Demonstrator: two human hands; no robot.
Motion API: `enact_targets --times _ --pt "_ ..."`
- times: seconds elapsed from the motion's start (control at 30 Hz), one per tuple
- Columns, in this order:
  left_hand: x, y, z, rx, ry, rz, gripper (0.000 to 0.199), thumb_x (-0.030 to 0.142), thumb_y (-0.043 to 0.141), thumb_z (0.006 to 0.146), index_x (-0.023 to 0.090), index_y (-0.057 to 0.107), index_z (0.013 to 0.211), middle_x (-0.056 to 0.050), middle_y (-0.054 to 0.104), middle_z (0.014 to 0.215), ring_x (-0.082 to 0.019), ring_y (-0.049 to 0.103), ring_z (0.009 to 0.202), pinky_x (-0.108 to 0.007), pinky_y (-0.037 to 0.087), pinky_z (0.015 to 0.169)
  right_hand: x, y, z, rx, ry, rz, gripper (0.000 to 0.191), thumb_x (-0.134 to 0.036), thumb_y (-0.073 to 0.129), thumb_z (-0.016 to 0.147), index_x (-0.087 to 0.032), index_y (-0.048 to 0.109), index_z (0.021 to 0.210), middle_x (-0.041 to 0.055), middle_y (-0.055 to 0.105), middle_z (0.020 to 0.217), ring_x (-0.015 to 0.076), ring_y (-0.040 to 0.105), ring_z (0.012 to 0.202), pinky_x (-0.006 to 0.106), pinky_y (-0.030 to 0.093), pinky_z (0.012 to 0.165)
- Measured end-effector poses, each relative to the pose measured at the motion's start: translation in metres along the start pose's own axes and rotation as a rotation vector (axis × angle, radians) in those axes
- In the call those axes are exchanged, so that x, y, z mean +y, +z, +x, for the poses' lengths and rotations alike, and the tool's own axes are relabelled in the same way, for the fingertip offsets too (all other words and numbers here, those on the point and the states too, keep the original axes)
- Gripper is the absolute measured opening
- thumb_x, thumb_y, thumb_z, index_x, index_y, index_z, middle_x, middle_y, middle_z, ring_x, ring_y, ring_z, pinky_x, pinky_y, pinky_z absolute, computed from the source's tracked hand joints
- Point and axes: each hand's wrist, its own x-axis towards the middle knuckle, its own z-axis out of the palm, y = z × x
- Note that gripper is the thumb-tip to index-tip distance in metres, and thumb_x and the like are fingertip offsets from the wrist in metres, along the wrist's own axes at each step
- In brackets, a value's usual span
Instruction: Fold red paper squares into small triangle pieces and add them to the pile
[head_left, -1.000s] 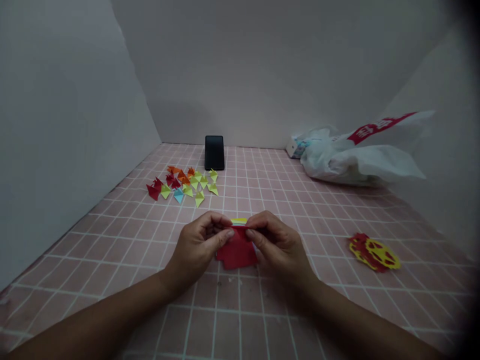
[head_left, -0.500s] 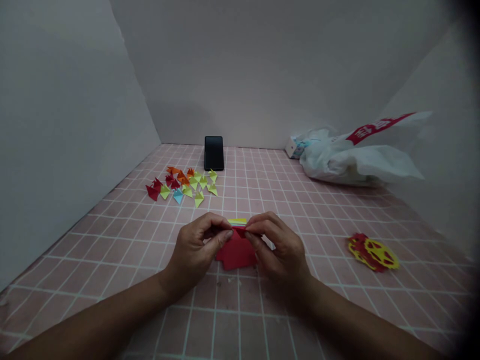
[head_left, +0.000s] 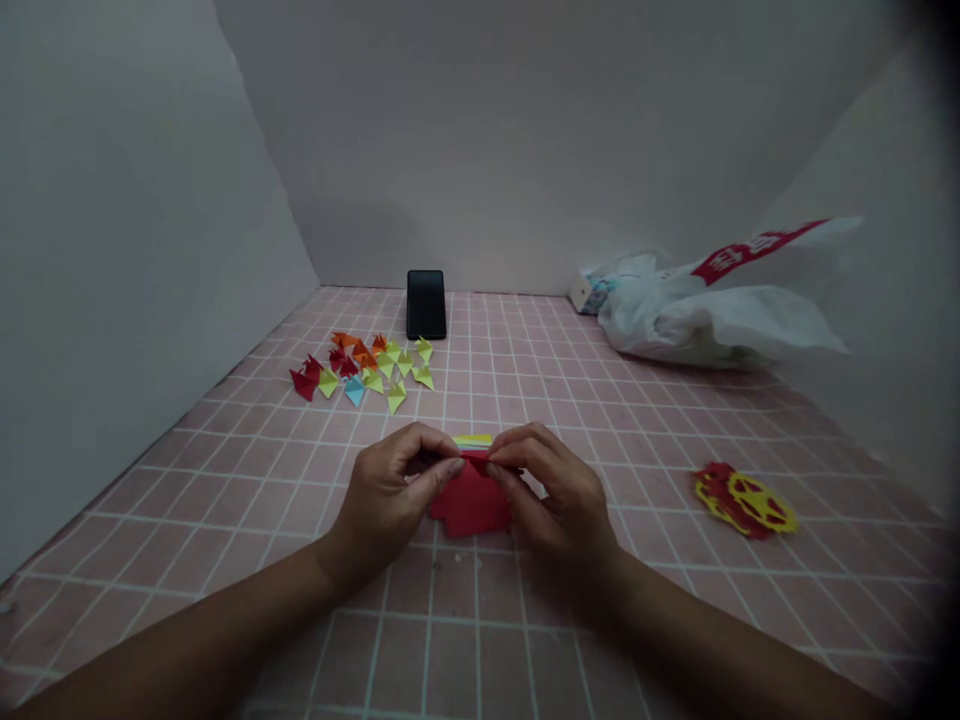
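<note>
My left hand (head_left: 397,490) and my right hand (head_left: 559,500) pinch a small folded red paper (head_left: 475,461) between thumbs and forefingers, one at each side. Below and behind it lies a stack of paper sheets with red on top (head_left: 476,502); a yellow edge (head_left: 474,440) and paler edges show past the far side. Part of the stack's right side is hidden by my right hand. Several small folded paper pieces (head_left: 364,357) in red, orange, yellow-green and one blue sit farther off to the left.
A black phone (head_left: 426,305) leans at the back. At the back right are a white plastic bag (head_left: 690,320) and a small box (head_left: 583,292). Red and yellow cut-out discs (head_left: 750,503) lie on the tiled-pattern surface (head_left: 600,640) at right. Walls stand behind and at both sides.
The fingers have closed in slightly on the small red paper, and its folded part looks flatter and narrower. The whole view has shifted very slightly.
</note>
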Motion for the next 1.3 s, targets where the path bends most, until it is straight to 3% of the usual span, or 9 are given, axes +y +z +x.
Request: enact_targets --times 0.23,0.57,0.83,1.3 --pt "0.0014 0.0014 0.0012 -0.024 -0.027 -0.161 0.007 0.014 0.068 0.079 0.017 0.065 0.073 -0.003 0.069 0.079 -0.014 0.066 0.076 -0.025 0.054 0.07 0.0008 0.0002 -0.0005 -0.016 0.001 0.007 0.017 -0.006 0.055 0.091 -0.021 0.056 0.084 0.0032 0.06 0.085 0.0173 0.06 0.082 0.032 0.049 0.072" --pt "0.0013 -0.0017 0.0034 -0.046 -0.002 -0.179 0.009 0.011 0.068 0.078 0.017 0.065 0.072 -0.002 0.069 0.079 -0.014 0.065 0.078 -0.025 0.052 0.072 0.0002 -0.0004 0.0003 -0.028 0.0 0.03 0.017 -0.003 0.055 0.091 -0.019 0.056 0.084 0.0037 0.059 0.085 0.0166 0.059 0.082 0.031 0.048 0.072" --pt "0.0012 -0.0029 0.0069 -0.119 -0.202 -0.235 0.01 0.024 0.068 0.082 0.015 0.066 0.077 0.0 0.065 0.072 -0.012 0.059 0.068 -0.023 0.049 0.064 0.0049 -0.0001 0.0003 -0.015 -0.046 0.021 0.018 -0.003 0.054 0.091 -0.019 0.055 0.084 0.0041 0.059 0.086 0.0166 0.058 0.081 0.03 0.048 0.07" --pt "0.002 -0.0036 0.007 -0.079 -0.156 -0.191 0.011 0.02 0.069 0.078 0.016 0.064 0.069 -0.001 0.066 0.071 -0.013 0.06 0.067 -0.024 0.049 0.064 0.0044 0.0024 0.0005 -0.052 -0.04 0.037 0.019 -0.002 0.054 0.09 -0.019 0.052 0.081 0.0032 0.058 0.082 0.0164 0.057 0.078 0.03 0.046 0.07"
